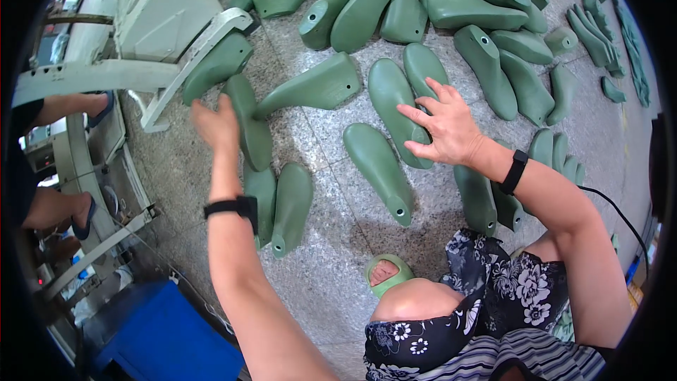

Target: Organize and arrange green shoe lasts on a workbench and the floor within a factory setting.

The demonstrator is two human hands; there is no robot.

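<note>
Green shoe lasts lie scattered on the grey stone floor. My left hand [217, 125], with thumb and fingers apart, is beside an upright-pointing shoe last [251, 130]; its fingertips come close to another last [217, 65] lying slantwise beyond. Whether they touch either one I cannot tell. Over a long shoe last [388, 92] in the middle, my right hand [451, 125] spreads its fingers, and they partly cover a second last [423, 62] just beyond. Nearer to me rests a single last [377, 169] with a hole in its end. Neither hand grips anything.
A white machine frame [99, 77] stands at the left, with another person's sandalled feet [84, 215] behind it. A blue box [169, 339] sits at the lower left. More lasts [472, 7] crowd the far side. A black cable [620, 215] runs at the right.
</note>
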